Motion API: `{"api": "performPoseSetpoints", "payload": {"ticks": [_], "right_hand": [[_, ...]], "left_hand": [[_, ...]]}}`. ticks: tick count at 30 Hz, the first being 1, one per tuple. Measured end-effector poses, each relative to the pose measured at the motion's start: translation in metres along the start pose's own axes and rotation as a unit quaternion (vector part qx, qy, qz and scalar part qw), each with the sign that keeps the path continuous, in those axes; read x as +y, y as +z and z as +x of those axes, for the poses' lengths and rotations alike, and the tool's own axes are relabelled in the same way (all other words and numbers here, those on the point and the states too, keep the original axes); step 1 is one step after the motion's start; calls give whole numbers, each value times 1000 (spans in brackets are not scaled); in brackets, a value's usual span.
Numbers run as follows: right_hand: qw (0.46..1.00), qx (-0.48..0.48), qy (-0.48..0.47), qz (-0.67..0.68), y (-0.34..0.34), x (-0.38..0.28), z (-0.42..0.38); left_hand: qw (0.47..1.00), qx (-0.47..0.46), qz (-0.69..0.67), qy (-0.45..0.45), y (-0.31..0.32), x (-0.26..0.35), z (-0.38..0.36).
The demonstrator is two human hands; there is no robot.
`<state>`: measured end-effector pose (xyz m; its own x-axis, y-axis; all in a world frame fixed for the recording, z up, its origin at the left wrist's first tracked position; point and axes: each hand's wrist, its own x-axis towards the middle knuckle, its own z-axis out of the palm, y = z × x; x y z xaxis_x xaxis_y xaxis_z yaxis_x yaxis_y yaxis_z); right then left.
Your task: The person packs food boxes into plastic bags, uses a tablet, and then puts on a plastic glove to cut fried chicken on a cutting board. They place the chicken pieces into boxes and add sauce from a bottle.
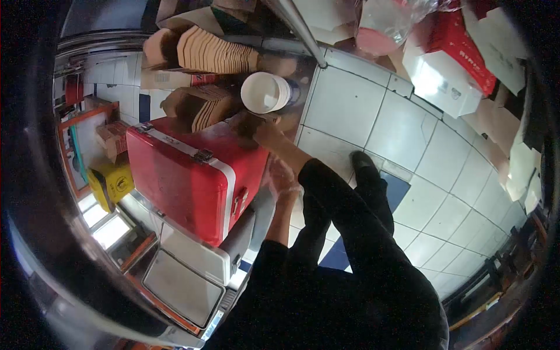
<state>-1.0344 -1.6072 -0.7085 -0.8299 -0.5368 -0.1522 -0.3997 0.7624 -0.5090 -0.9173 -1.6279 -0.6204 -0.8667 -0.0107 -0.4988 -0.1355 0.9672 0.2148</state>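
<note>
My right hand (270,136) reaches across to the top of a red hard-sided box (181,181), its fingers bent beside a brown cardboard piece (240,125). What those fingers hold, if anything, I cannot tell. Just past them, a white round tub (261,93) lies tipped with its opening visible. A short nested stack of brown cardboard containers (207,111) rests on the red box, left of that hand. Lower down, my left hand (282,178) is close to the box's right side, its fingers blurred.
A longer nested stack of cardboard containers (216,51) lies behind. A metal pole (303,32) rises at the back. White tiled floor (402,125) extends right, with white-and-red cartons (446,79) beyond. A pale lidded box (184,286) and a yellow box (111,181) are at left.
</note>
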Motion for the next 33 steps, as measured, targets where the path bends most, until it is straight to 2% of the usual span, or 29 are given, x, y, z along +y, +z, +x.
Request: {"api": "performPoseSetpoints", "payload": {"ticks": [2,3,4,5,6,7,8,9,10,11,12,14,15,16,17,18,20,21,23,24,26,27,28,29,30,31,32,33], "right_hand": [[996,92,12,3,58,9,25],[996,92,11,7,47,6,19],[994,106,-7,9,16,4,7],[992,122,-26,10,-4,1,-1],[992,123,-26,11,-6,-2,-1],[994,99,-36,-8,-7,-4,1],[996,76,-46,-27,-9,-6,4],[996,77,-47,-28,-8,-9,7],[997,67,-38,-13,-6,-12,9],[998,56,-29,2,-5,-16,12],[998,56,-29,0,-2,-18,14],[999,29,-4,14,5,-23,18],[999,30,-5,11,6,-22,15],[997,69,-28,-4,6,-22,10],[993,108,-52,-16,6,-25,6],[992,108,-55,-18,0,-31,3],[979,170,-95,-58,-23,-46,-11],[979,167,-99,-58,-45,-55,-26],[973,226,-17,38,-99,-75,-66],[962,255,7,95,-102,-79,-88],[930,312,33,192,-129,-76,-149],[919,296,88,244,-159,-77,-184],[915,307,123,229,-182,-80,-215],[915,274,175,237,-193,-76,-249],[910,277,184,247,-216,-76,-279],[903,291,218,230,-234,-82,-309],[865,296,258,312,-240,-79,-341],[872,238,278,326,-274,-82,-369]], "left_hand": [[987,118,-101,48,40,-38,24],[987,117,-98,45,44,-47,24],[939,150,285,121,47,-53,24],[744,160,623,179,49,-59,26],[743,160,624,179,47,-64,31],[859,29,490,148,42,-68,44],[931,-103,331,111,40,-69,55],[932,-101,331,110,54,-78,64],[965,94,203,141,81,-95,76],[943,284,63,163,106,-112,88],[942,286,61,164,112,-119,101],[922,256,176,231,115,-137,124],[922,260,174,230,103,-140,125],[980,58,166,93,87,-145,120],[977,-149,146,-50,76,-146,110],[965,-205,136,-87,74,-146,109],[978,-162,118,-55,80,-149,105],[983,-142,108,-40,82,-149,101],[993,-86,74,-12,81,-148,84],[998,-46,52,1,81,-147,70],[996,87,-7,38,69,-123,35],[983,168,-41,62,68,-115,14],[965,240,-54,91,54,-92,-14],[961,251,-37,106,-6,-49,-54],[958,260,-19,116,-68,-3,-106],[934,232,-212,169,-90,13,-147],[963,136,-181,150,-116,24,-196],[961,37,-211,173,-140,29,-229]]}}
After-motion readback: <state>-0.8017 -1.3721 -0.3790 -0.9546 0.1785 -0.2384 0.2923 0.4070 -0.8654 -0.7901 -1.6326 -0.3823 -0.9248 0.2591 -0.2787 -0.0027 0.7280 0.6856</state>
